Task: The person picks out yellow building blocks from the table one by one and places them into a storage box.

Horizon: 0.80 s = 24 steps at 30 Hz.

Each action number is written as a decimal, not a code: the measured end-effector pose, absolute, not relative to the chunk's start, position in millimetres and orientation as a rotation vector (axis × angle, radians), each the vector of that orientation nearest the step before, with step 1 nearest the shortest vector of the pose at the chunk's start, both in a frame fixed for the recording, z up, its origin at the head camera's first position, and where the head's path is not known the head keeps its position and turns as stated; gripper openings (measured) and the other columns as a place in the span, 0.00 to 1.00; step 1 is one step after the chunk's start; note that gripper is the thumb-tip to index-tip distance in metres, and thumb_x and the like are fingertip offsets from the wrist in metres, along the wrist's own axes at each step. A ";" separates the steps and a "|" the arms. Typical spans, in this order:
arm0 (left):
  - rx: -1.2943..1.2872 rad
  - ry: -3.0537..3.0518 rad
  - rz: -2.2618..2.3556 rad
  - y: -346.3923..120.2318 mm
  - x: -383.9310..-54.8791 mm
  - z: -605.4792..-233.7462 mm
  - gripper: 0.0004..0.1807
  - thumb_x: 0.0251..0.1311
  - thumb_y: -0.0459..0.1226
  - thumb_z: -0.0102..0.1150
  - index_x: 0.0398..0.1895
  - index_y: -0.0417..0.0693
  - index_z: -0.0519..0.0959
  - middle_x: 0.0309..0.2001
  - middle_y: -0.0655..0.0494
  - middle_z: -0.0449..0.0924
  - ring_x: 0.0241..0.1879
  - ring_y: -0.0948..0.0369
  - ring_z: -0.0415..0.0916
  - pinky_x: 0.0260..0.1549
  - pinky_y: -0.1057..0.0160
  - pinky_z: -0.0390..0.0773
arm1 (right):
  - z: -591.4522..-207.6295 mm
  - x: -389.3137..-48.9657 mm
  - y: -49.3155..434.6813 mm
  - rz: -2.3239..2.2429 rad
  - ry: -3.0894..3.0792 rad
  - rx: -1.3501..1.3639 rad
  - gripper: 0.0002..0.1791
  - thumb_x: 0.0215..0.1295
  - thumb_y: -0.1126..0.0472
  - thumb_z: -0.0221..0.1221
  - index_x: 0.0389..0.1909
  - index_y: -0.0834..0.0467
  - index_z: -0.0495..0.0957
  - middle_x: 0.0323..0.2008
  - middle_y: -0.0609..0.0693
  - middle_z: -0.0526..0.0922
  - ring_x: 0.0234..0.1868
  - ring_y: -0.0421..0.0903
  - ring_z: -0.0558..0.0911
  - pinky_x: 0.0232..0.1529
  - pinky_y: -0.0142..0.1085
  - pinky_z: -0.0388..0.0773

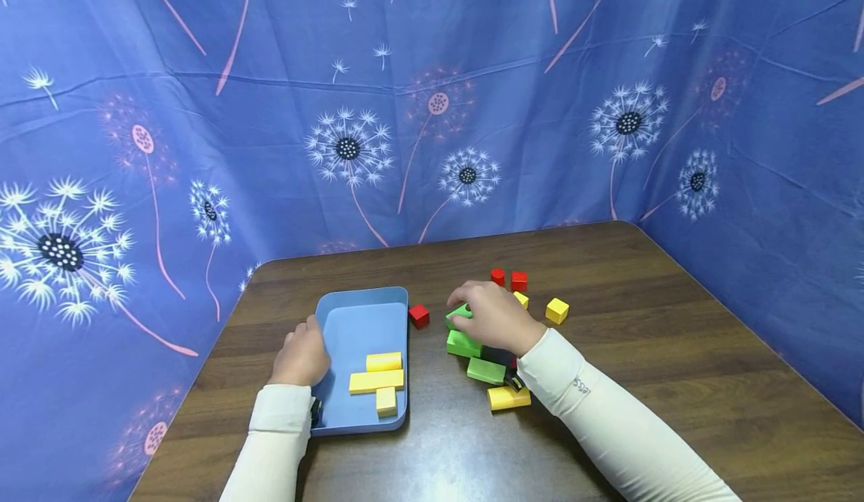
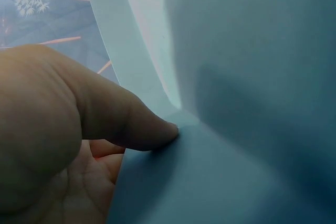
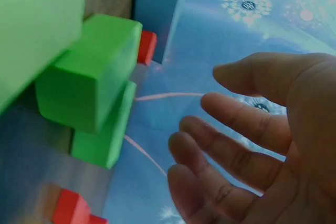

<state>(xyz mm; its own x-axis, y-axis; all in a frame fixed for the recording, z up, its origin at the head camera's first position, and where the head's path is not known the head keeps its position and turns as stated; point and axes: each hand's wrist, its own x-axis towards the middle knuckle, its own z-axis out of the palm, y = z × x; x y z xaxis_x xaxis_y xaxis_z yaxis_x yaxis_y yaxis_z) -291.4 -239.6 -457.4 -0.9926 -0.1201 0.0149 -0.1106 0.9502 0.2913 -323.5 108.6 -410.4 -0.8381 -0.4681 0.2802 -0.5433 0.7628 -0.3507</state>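
Observation:
My left hand grips the left wall of a blue tray; the left wrist view has the thumb inside the wall and the other fingers outside. In the tray lie a yellow cylinder, a long yellow block and a small yellow block. Over a group of green blocks hovers my right hand, fingers loosely bent and nothing between them. Beneath or near it are a green block, another green block and a partly covered green piece.
A red cube sits just right of the tray. Farther back are a red cylinder, a red block and a yellow cube. Nearer the front lies a yellow cylinder. A patterned blue cloth hangs behind the wooden table.

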 end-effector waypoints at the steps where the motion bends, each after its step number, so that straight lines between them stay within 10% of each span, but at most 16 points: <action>1: 0.185 -3.075 -0.457 -239.6 -291.2 -457.2 0.34 0.69 0.28 0.50 0.75 0.24 0.55 0.67 0.24 0.68 0.62 0.32 0.70 0.59 0.31 0.74 | -409.4 -323.9 110.7 0.635 -2.783 0.794 0.13 0.65 0.52 0.66 0.48 0.50 0.88 0.48 0.43 0.87 0.38 0.40 0.83 0.39 0.38 0.81; 11: 0.188 -3.079 -0.463 -239.6 -291.5 -457.5 0.34 0.68 0.28 0.52 0.75 0.24 0.55 0.67 0.24 0.68 0.63 0.32 0.70 0.59 0.31 0.74 | -401.2 -332.6 130.1 0.557 -2.847 0.652 0.14 0.64 0.52 0.67 0.49 0.49 0.87 0.52 0.48 0.87 0.45 0.47 0.85 0.36 0.43 0.82; 18: 0.196 -3.081 -0.465 -240.5 -291.0 -458.6 0.35 0.68 0.28 0.53 0.75 0.24 0.54 0.67 0.23 0.67 0.63 0.31 0.69 0.59 0.30 0.74 | -406.7 -341.2 141.4 0.544 -2.927 0.590 0.17 0.63 0.53 0.68 0.51 0.53 0.86 0.48 0.52 0.85 0.25 0.43 0.76 0.24 0.37 0.74; 24: 0.188 -3.079 -0.460 -239.0 -289.5 -456.9 0.34 0.68 0.27 0.53 0.74 0.23 0.55 0.67 0.23 0.67 0.62 0.32 0.70 0.58 0.31 0.74 | -410.4 -344.1 148.9 0.456 -2.915 0.539 0.17 0.60 0.54 0.70 0.50 0.53 0.87 0.46 0.52 0.84 0.40 0.48 0.82 0.36 0.45 0.82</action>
<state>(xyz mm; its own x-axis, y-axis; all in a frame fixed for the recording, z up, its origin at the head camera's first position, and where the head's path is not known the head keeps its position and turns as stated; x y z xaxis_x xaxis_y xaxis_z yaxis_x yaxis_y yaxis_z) -289.5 -239.0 -456.9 -0.9925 -0.1224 0.0048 -0.1156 0.9492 0.2925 -344.1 148.9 -410.4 -0.9256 -0.3263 0.1919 -0.3693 0.8897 -0.2683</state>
